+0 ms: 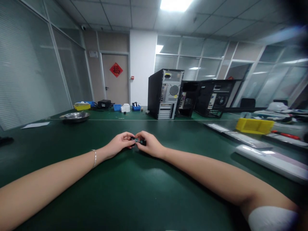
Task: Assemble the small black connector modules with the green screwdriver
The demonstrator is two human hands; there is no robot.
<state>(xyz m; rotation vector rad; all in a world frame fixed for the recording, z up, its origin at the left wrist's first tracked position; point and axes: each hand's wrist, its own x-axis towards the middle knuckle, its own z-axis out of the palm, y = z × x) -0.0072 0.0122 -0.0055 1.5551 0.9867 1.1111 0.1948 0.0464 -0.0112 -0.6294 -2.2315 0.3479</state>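
Note:
Both hands meet above the green table [130, 186], around a small dark object [142, 142] with a thin pale strip and a hint of teal. Its kind is too small to make out, and fingers cover much of it. My left hand [120, 143], with a silver bracelet at the wrist, pinches the object's left end. My right hand [151, 145] grips the right end between thumb and fingers. The fingertips of the two hands nearly touch.
Black computer cases [154, 93] stand at the back right. A metal bowl [75, 117], a white paper [36, 125] and small blue bins [136, 108] lie at the back left. On the right are a yellow bin [255, 126] and long white panels [271, 160].

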